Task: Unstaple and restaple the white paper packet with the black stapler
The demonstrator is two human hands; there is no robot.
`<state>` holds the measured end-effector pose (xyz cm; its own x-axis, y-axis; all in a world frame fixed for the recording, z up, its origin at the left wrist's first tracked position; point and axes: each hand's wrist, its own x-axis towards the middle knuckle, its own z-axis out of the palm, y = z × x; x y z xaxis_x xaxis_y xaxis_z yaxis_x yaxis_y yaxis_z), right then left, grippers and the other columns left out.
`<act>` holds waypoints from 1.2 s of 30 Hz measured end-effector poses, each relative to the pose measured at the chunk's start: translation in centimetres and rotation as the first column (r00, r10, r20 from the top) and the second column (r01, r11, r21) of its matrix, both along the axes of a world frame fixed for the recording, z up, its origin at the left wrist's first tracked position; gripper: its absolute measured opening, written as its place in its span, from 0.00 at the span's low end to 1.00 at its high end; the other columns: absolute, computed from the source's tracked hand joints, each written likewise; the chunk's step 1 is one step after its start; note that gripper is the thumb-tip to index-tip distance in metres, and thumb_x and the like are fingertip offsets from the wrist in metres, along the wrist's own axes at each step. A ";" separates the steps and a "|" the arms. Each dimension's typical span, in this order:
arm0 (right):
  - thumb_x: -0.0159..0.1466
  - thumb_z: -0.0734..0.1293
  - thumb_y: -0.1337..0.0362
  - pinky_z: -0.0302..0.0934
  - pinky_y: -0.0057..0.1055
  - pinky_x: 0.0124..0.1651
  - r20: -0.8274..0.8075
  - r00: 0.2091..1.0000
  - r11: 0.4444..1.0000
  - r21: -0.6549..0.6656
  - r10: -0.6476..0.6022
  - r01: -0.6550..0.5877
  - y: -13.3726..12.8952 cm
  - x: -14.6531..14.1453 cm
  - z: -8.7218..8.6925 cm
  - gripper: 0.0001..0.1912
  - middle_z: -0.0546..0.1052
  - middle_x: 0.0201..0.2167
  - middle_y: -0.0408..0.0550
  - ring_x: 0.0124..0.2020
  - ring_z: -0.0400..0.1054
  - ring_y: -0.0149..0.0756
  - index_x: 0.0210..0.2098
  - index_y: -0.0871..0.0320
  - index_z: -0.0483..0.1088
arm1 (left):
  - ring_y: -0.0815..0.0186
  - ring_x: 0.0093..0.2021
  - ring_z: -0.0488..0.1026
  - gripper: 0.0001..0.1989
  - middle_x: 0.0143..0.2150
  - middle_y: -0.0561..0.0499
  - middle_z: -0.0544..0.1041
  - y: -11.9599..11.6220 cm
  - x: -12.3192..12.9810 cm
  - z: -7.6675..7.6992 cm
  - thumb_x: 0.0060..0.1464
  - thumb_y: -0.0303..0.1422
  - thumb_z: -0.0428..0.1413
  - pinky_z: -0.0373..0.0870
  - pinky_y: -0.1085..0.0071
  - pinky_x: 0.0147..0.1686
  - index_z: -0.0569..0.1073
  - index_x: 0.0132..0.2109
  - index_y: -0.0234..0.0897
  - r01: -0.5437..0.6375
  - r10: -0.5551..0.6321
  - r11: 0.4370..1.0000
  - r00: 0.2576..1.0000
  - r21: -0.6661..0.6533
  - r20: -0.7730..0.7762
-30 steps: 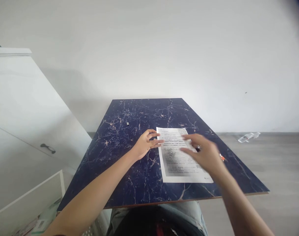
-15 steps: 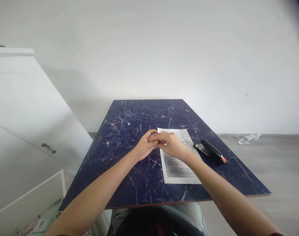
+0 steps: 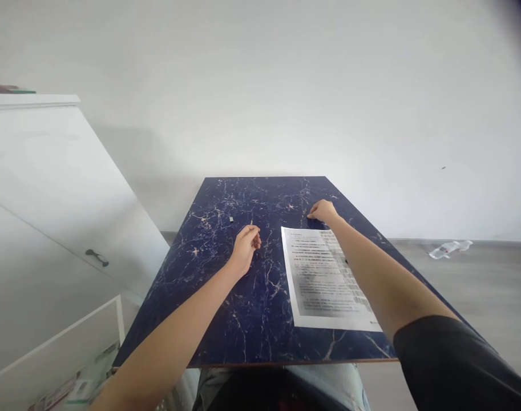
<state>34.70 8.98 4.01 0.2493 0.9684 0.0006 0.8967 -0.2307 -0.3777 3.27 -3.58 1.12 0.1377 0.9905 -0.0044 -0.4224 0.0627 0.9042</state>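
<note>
My left hand hovers over the table left of the printed sheet, its fingers curled in and thumb side up. Whatever may be inside it is too small or hidden to name. Beyond the sheet's top edge, my right hand reaches down with fingertips pinched together at the tabletop; I cannot make out what is between them. The paper sheet lies flat, covered with lines of print, its right part under my right forearm. A tiny pale metallic piece rests on the table beyond my left hand.
The dark blue marble-patterned table stands near a white wall. To the left is a white cabinet with a dark handle. A crumpled clear plastic wrapper lies on the floor at right.
My hands have parted. The right has moved away to the far right of the table, while the left stays near the middle. My right arm now hides the black stapler.
</note>
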 end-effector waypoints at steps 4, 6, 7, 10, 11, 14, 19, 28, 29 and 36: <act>0.53 0.78 0.66 0.73 0.34 0.42 -0.012 1.000 1.000 0.009 -0.023 0.023 0.3 0.8 -1.0 0.10 0.82 0.33 0.54 0.36 0.77 0.44 0.34 0.60 0.81 | 0.72 0.27 0.65 0.09 0.27 0.55 0.67 0.3 -0.1 -0.2 0.54 0.37 0.60 0.60 0.75 0.28 0.71 0.34 0.37 -0.048 0.047 0.999 0.996 -0.015 -0.070; 0.53 0.78 0.65 0.73 0.33 0.41 -0.017 0.999 0.999 0.015 -0.035 0.035 0.4 0.9 -1.3 0.11 0.82 0.34 0.54 0.36 0.77 0.43 0.35 0.60 0.81 | 0.72 0.26 0.64 0.09 0.26 0.55 0.67 0.3 -0.1 -0.4 0.55 0.37 0.59 0.60 0.75 0.27 0.70 0.34 0.37 -0.057 0.056 0.998 0.995 -0.012 -0.080; 0.52 0.78 0.64 0.73 0.33 0.41 -0.018 0.999 0.999 0.017 -0.043 0.043 0.4 0.9 -1.4 0.12 0.82 0.35 0.54 0.36 0.77 0.43 0.36 0.60 0.81 | 0.71 0.26 0.64 0.09 0.26 0.55 0.67 0.4 -0.1 -0.5 0.55 0.37 0.59 0.60 0.75 0.27 0.70 0.34 0.37 -0.058 0.057 0.998 0.995 -0.011 -0.081; 0.52 0.79 0.64 0.73 0.34 0.39 -0.018 0.999 0.999 0.010 -0.050 0.051 0.4 1.0 -1.3 0.13 0.82 0.35 0.56 0.37 0.77 0.44 0.37 0.60 0.81 | 0.71 0.26 0.65 0.08 0.26 0.55 0.67 0.5 -0.2 -0.6 0.55 0.37 0.59 0.60 0.75 0.27 0.70 0.34 0.37 -0.051 0.050 0.999 0.996 -0.011 -0.075; 0.51 0.79 0.64 0.73 0.34 0.39 -0.016 0.999 0.999 0.006 -0.046 0.046 0.3 1.0 -1.2 0.13 0.81 0.35 0.56 0.37 0.77 0.44 0.36 0.60 0.81 | 0.71 0.26 0.65 0.08 0.26 0.55 0.67 0.5 -0.2 -0.6 0.55 0.37 0.59 0.60 0.75 0.27 0.70 0.34 0.37 -0.052 0.051 0.999 0.996 -0.010 -0.073; 0.50 0.78 0.68 0.72 0.36 0.42 0.005 0.999 0.999 0.012 -0.031 0.031 -0.2 0.7 -0.3 0.13 0.81 0.35 0.57 0.39 0.76 0.47 0.35 0.62 0.81 | 0.71 0.25 0.64 0.08 0.26 0.55 0.67 0.5 -0.3 -0.5 0.55 0.37 0.59 0.60 0.75 0.27 0.70 0.34 0.37 -0.064 0.063 0.998 0.996 -0.015 -0.070; 0.57 0.68 0.73 0.68 0.32 0.41 -0.067 0.974 0.976 0.047 0.216 -0.213 -2.3 -3.8 2.1 0.17 0.80 0.34 0.49 0.34 0.73 0.37 0.43 0.56 0.82 | 0.72 0.24 0.63 0.08 0.25 0.55 0.66 0.6 -0.2 -0.5 0.54 0.35 0.58 0.59 0.75 0.25 0.70 0.32 0.36 -0.108 0.107 0.994 0.992 -0.008 -0.071; 0.62 0.66 0.64 0.66 0.33 0.42 -0.180 0.785 0.802 0.218 0.593 -0.556 -11.6 -10.4 4.6 0.14 0.82 0.36 0.48 0.34 0.72 0.36 0.44 0.55 0.81 | 0.70 0.22 0.62 0.10 0.22 0.56 0.65 2.0 -1.6 -0.6 0.58 0.37 0.53 0.59 0.73 0.24 0.70 0.31 0.37 -0.143 0.191 0.978 0.911 0.154 -0.365; 0.63 0.65 0.63 0.67 0.34 0.42 -0.175 0.811 0.823 0.243 0.558 -0.514 -13.0 -9.0 4.6 0.13 0.82 0.38 0.49 0.36 0.74 0.37 0.42 0.56 0.81 | 0.69 0.23 0.64 0.10 0.22 0.55 0.66 2.3 -2.1 -0.5 0.59 0.37 0.51 0.62 0.72 0.26 0.71 0.31 0.38 -0.136 0.226 0.967 0.851 0.216 -0.474; 0.63 0.67 0.51 0.68 0.36 0.41 -0.148 0.987 0.855 0.503 -0.059 0.127 -22.8 4.9 0.9 0.16 0.81 0.32 0.51 0.34 0.75 0.43 0.39 0.55 0.79 | 0.48 0.64 0.64 0.19 0.64 0.36 0.67 5.2 -5.5 -1.3 0.61 0.32 0.51 0.61 0.51 0.63 0.73 0.58 0.37 0.114 0.547 0.808 0.222 0.578 -0.807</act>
